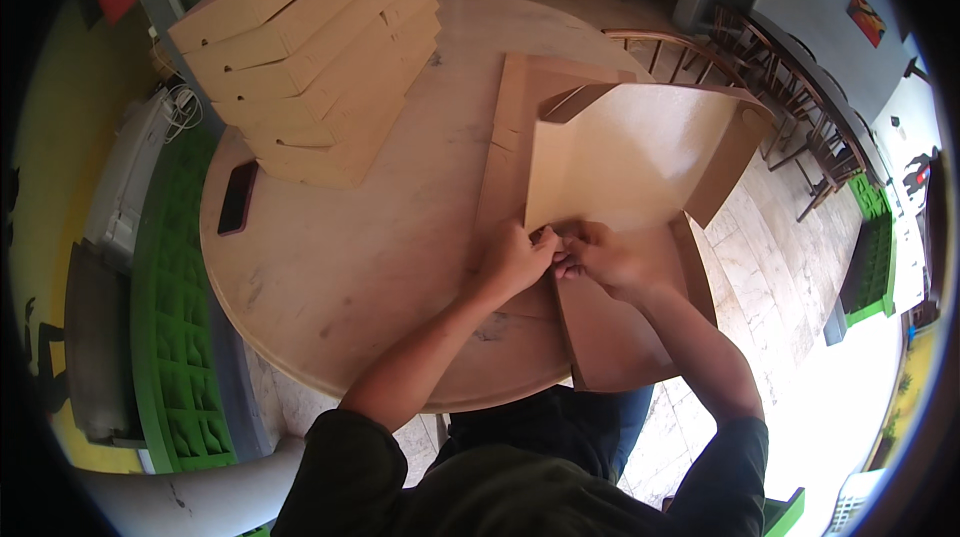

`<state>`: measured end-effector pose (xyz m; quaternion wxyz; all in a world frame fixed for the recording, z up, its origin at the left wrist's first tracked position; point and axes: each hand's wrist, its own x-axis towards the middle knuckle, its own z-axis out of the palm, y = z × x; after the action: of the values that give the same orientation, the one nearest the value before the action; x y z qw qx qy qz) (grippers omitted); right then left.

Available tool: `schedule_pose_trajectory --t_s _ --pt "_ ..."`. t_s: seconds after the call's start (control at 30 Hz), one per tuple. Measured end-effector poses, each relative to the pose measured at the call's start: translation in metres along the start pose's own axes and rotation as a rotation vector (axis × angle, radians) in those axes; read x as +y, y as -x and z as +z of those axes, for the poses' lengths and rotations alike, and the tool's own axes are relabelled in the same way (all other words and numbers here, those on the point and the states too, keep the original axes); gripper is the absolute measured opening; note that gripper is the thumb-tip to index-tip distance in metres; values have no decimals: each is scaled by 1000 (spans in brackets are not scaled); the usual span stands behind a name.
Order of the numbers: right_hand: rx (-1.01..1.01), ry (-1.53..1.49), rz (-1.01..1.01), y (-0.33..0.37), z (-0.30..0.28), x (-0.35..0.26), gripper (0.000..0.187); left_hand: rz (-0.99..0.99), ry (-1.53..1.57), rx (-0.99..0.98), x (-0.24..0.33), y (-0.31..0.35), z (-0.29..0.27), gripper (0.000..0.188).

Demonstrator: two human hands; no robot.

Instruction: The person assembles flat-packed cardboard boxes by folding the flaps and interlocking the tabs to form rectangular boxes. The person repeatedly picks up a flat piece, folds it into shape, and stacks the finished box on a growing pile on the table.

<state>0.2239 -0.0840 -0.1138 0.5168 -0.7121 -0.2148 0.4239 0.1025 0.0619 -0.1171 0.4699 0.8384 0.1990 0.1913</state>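
A brown cardboard box point(640, 152) stands partly folded at the near right of the round table, its lid panel raised and its base toward me. At the box's left corner, where lid and base meet, my left hand point(520, 259) has its fingers closed on the cardboard edge. My right hand point(597, 255) meets it from inside the box, fingers bent and pressed at the same corner. The fingertips of both hands nearly touch and hide the piece of card between them. Under and behind the box lies flat cardboard point(505, 142).
A tall stack of folded cardboard boxes point(310, 67) rises at the table's far left. Beside it lies a dark phone point(237, 197). The round table point(320, 277) has its near edge close to my body. Wooden chairs point(820, 152) stand beyond on the right.
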Motion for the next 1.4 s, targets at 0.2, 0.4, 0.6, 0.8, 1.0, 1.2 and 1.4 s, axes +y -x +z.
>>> schedule_pose_trajectory --t_s 0.2,0.4,0.6,0.8,1.0,1.2,1.4 --pt "52 688 -392 15 19 0 24 -69 342 -19 -19 -7 13 30" --pt "3 615 -539 30 18 -27 28 53 300 -65 -8 -13 -6 32" --pt "288 376 -756 95 -5 -105 49 487 447 142 58 -33 -41 23" --pt "504 197 -772 112 -5 -175 44 831 117 220 128 -48 -62 19" --pt "475 234 -809 128 3 -174 13 703 111 195 139 -23 -70 9" --pt "807 490 -1127 120 -8 -156 14 606 191 176 144 -12 -85 13" --pt "670 369 -1185 112 2 -129 19 585 419 56 153 0 -77 19"
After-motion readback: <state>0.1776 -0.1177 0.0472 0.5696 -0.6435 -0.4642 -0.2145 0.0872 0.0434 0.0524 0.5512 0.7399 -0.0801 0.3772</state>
